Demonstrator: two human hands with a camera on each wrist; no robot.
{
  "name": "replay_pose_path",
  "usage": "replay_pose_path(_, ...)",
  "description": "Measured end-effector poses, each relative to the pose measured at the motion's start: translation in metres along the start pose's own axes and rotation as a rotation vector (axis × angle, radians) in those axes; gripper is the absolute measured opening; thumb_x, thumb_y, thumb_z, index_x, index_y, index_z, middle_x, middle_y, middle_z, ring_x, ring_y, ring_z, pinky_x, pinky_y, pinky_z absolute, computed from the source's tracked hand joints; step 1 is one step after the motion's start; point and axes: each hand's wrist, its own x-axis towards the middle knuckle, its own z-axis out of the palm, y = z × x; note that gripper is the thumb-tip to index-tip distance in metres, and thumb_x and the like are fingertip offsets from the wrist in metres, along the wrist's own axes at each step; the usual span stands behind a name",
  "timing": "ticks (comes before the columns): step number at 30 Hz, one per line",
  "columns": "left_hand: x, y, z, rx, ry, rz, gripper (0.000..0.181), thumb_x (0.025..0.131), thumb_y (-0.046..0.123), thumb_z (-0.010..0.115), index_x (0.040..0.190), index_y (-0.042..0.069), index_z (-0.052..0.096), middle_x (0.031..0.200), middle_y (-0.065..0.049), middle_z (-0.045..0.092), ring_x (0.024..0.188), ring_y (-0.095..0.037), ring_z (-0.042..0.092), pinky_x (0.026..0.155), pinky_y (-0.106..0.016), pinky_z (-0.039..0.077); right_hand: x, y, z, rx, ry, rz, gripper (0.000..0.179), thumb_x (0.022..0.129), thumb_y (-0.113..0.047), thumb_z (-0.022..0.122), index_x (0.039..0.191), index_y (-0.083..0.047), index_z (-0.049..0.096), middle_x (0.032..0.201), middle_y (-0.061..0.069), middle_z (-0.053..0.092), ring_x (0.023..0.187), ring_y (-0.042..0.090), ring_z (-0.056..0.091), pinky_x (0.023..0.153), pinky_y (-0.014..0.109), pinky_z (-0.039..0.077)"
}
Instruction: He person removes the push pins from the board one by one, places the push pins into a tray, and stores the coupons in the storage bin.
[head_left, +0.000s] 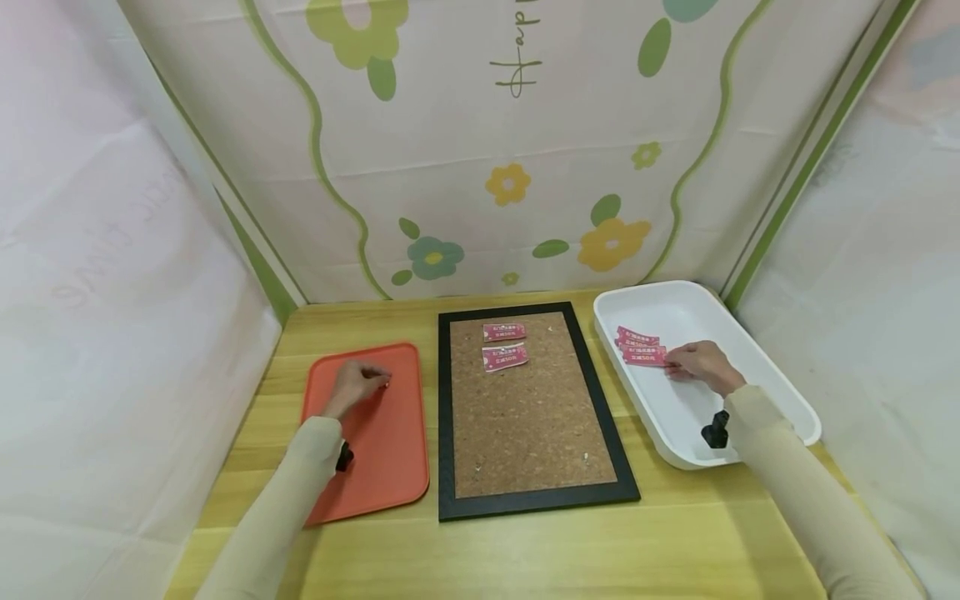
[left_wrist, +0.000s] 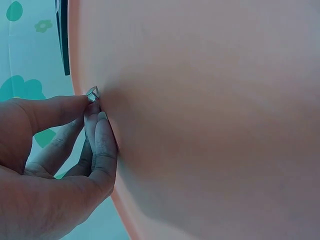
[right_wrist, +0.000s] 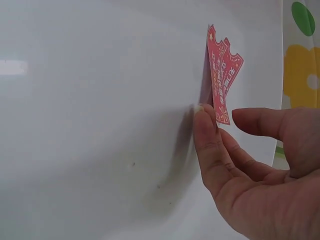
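My left hand [head_left: 358, 385] is over the red tray [head_left: 390, 475] and pinches a small clear pushpin [left_wrist: 93, 93] between its fingertips. On the right, my right hand [head_left: 701, 363] reaches into the white bin [head_left: 750, 379]. Its fingertips are at the near end of a pink printed coupon [head_left: 643, 357], one digit at the coupon's edge and another a small gap away in the right wrist view. A second pink coupon [head_left: 637, 337] lies partly under the first.
Between the tray and bin lies a black-framed cork board [head_left: 525, 425]. Two pink coupons, an upper one [head_left: 504, 332] and a lower one [head_left: 505, 357], are on its upper part. Small clear pins [head_left: 586, 457] show near its lower corners. A floral curtain [head_left: 480, 125] stands behind the table.
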Motion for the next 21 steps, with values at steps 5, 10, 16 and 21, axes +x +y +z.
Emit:
replay_pose_path(5,0.000,0.000,-0.002,0.010,0.002,-0.012,0.023,0.104,0.015,0.064,0.119,0.004,0.077,0.117,-0.018,0.077,0.106,-0.032,0.072,0.085,-0.039,0.061,-0.005,0.000,-0.005,-0.035,0.001,-0.006,0.054,0.107,-0.017,0.051,0.142,0.024,0.044,0.096,0.006,0.078,0.082,0.005,0.073,0.083,0.024,0.062)
replay_pose_path(10,0.000,0.002,-0.004,0.021,0.001,-0.018,0.025,0.105,0.017,0.062,0.122,0.004,0.076,0.120,-0.019,0.075,0.110,-0.034,0.069,0.087,-0.040,0.060,-0.008,-0.001,-0.010,-0.046,-0.008,-0.021,0.054,0.108,-0.018,0.050,0.141,0.024,0.044,0.100,0.010,0.078,0.084,0.005,0.073,0.085,0.026,0.063)
replay_pose_path(16,-0.003,0.005,-0.007,0.001,-0.014,-0.012,0.030,0.106,0.019,0.059,0.127,0.002,0.072,0.126,-0.023,0.072,0.109,-0.034,0.069,0.080,-0.037,0.059,-0.011,-0.005,-0.014,-0.059,0.009,-0.030,0.055,0.110,-0.020,0.048,0.143,0.023,0.043,0.110,0.016,0.076,0.088,0.006,0.073,0.089,0.029,0.062)
replay_pose_path(21,-0.004,0.009,-0.010,-0.021,-0.012,0.020,0.032,0.107,0.021,0.060,0.128,0.000,0.071,0.125,-0.025,0.072,0.105,-0.037,0.070,0.079,-0.040,0.061,-0.013,-0.013,-0.015,-0.034,0.009,-0.077,0.053,0.110,-0.019,0.047,0.142,0.023,0.043,0.111,0.017,0.075,0.087,0.003,0.071,0.089,0.028,0.062)
